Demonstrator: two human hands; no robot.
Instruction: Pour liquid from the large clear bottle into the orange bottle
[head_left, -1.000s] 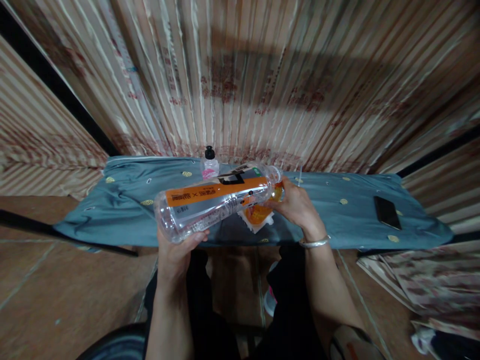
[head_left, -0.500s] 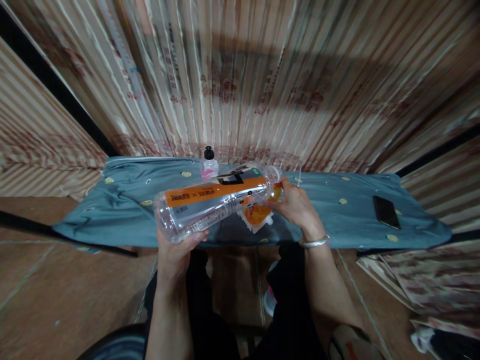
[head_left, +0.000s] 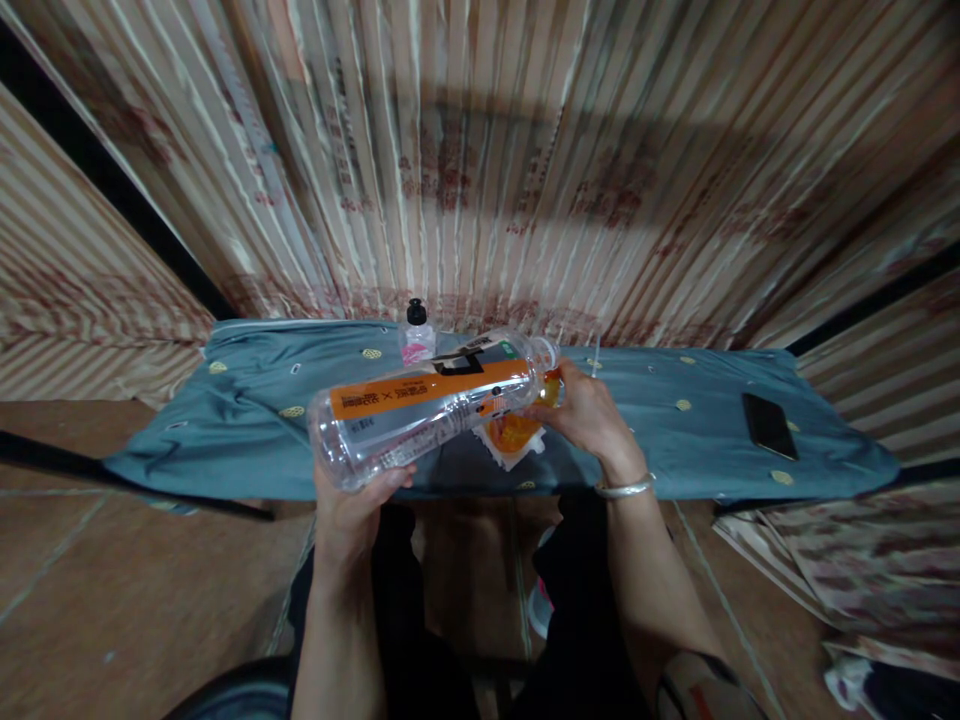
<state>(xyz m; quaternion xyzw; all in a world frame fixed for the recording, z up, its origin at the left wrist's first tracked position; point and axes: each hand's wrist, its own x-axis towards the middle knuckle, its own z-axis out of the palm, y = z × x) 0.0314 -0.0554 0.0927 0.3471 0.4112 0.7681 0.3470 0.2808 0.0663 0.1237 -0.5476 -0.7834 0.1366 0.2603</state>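
My left hand (head_left: 360, 500) is wrapped round the base end of a large clear plastic bottle (head_left: 427, 405) with an orange and silver label. The bottle lies tilted on its side in the air, its uncapped-looking neck to the right and slightly higher. My right hand (head_left: 589, 408) has its fingers closed round an amber see-through container (head_left: 553, 387) just beside the bottle's mouth. Most of that container is hidden behind the bottle and fingers, so its shape is unclear. Beneath shows more amber (head_left: 514, 432) over a white, ragged-edged sheet (head_left: 517, 458).
A blue-green cloth (head_left: 247, 400) covers the narrow table. Behind the large bottle stands a small bottle (head_left: 418, 335) with a black cap. A black phone (head_left: 769, 425) lies at the right. Striped curtains (head_left: 480, 160) hang close behind the table.
Both hands keep nearly the same pose and grip. The view has shifted slightly; the large bottle stays tilted with its mouth by the right hand.
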